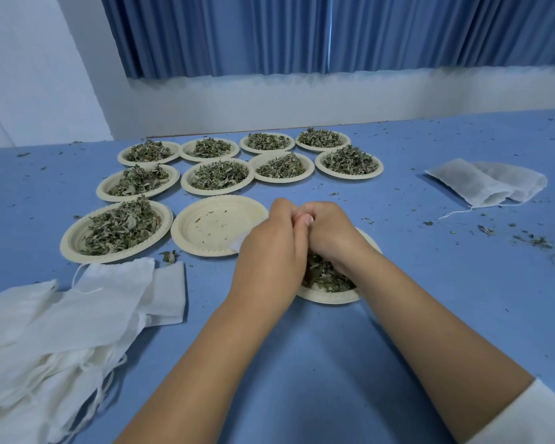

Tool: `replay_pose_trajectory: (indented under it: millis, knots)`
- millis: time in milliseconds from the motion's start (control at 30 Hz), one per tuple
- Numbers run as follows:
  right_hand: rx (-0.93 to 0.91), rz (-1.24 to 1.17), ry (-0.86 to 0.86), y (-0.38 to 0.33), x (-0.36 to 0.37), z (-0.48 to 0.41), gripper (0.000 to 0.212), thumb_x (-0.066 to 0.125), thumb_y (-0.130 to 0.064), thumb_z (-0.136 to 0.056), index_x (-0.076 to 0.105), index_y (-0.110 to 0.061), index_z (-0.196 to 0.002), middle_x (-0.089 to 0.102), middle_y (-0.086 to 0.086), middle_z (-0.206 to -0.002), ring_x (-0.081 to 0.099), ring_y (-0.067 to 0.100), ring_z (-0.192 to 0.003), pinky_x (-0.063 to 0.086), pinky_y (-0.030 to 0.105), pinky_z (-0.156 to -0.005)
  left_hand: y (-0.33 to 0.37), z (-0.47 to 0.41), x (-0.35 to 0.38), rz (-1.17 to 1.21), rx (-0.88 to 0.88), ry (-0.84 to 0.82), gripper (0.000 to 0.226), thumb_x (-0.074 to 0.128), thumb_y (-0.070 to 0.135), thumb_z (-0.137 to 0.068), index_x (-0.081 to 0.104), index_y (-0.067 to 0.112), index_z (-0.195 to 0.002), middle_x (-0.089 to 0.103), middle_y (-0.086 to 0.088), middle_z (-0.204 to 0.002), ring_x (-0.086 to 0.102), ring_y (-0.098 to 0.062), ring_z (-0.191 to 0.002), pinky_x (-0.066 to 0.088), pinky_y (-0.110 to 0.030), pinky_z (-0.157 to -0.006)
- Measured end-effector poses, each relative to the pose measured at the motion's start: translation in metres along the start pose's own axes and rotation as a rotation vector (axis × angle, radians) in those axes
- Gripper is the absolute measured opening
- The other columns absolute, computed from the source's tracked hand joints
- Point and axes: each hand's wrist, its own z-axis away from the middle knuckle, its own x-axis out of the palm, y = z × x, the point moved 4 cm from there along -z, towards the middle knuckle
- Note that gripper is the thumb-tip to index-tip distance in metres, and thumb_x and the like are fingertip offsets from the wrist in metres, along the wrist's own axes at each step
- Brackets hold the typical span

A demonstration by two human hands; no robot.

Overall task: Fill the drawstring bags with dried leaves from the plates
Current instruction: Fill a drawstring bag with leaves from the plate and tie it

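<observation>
1. Blue table [302, 373]: both forearms reach in from the near edge. White sleeve [526, 418] at near right.
2. Near left: heap of spare bags [45, 331] lying flat, strings loose.
3. Centre: L hand [269, 251] and R hand [330, 235] are pressed together over a plate [330, 298] of leaves [327, 274]. The hands hide most of it.
4. L hand fingers are curled, gripping a bag [237, 244]; only a white corner shows at the hand's left edge. R hand fingers are curled against L hand; can't tell what they hold.
5. Just left: empty plate [218, 225] w/ a few crumbs. Left of that, a full plate [74, 251].
6. Farther: eight heaped plates [218, 192] in two rows.
7. Far right: grey bags [484, 184], overlapping. Leaf crumbs [532, 241] nearer on the right.
8. Far: blue curtain [334, 33] over a white wall.
</observation>
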Motion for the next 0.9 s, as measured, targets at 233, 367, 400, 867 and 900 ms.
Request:
replay_pose_trajectory:
  millis: [233, 367, 400, 867, 900]
  knots:
    - [0.162, -0.393, -0.289, 0.007, 0.004, 0.003, 0.012, 0.064, -0.004, -0.089, 0.063, -0.006, -0.077, 0.067, 0.007, -0.074, 0.069, 0.015, -0.073, 0.059, 0.025, -0.069, -0.023, -0.008, -0.008, 0.168, -0.165, 0.124, 0.013, 0.049, 0.025, -0.100, 0.054, 0.016, -0.093, 0.063, 0.008, -0.075, 0.055, -0.006, -0.070, 0.038, -0.017, -0.060]
    - [0.218, -0.427, -0.373, 0.003, -0.006, 0.006, 0.007, 0.070, -0.012, -0.088, 0.069, -0.006, -0.084, 0.070, 0.003, -0.074, 0.070, 0.013, -0.069, 0.058, 0.024, -0.065, -0.028, -0.009, -0.010, 0.222, -0.201, 0.158, 0.012, 0.049, 0.026, -0.100, 0.055, 0.018, -0.092, 0.064, 0.008, -0.078, 0.058, -0.004, -0.074, 0.039, -0.013, -0.062]
    - [0.227, -0.440, -0.383, 0.002, -0.007, 0.007, 0.008, 0.071, -0.014, -0.088, 0.069, -0.006, -0.087, 0.069, 0.002, -0.073, 0.070, 0.012, -0.067, 0.058, 0.025, -0.065, -0.029, -0.010, -0.010, 0.227, -0.203, 0.160, 0.012, 0.049, 0.026, -0.100, 0.054, 0.019, -0.092, 0.064, 0.007, -0.077, 0.059, -0.006, -0.073, 0.039, -0.014, -0.061]
    - [0.109, -0.271, -0.186, 0.002, 0.005, 0.007, 0.021, 0.061, -0.010, -0.093, 0.063, -0.007, -0.073, 0.065, 0.001, -0.060, 0.066, 0.008, -0.055, 0.053, 0.019, -0.053, -0.010, -0.004, -0.002, 0.078, -0.049, 0.050, 0.016, 0.046, 0.030, -0.102, 0.049, 0.016, -0.094, 0.066, 0.002, -0.076, 0.058, -0.015, -0.067, 0.040, -0.029, -0.060]
    - [0.094, -0.192, -0.157, 0.001, 0.005, 0.006, 0.025, 0.058, -0.008, -0.094, 0.062, -0.010, -0.069, 0.065, -0.001, -0.055, 0.063, 0.005, -0.050, 0.049, 0.017, -0.048, -0.007, -0.003, 0.000, 0.051, -0.027, 0.030, 0.017, 0.045, 0.033, -0.102, 0.049, 0.017, -0.095, 0.067, 0.001, -0.077, 0.060, -0.019, -0.071, 0.042, -0.031, -0.063]
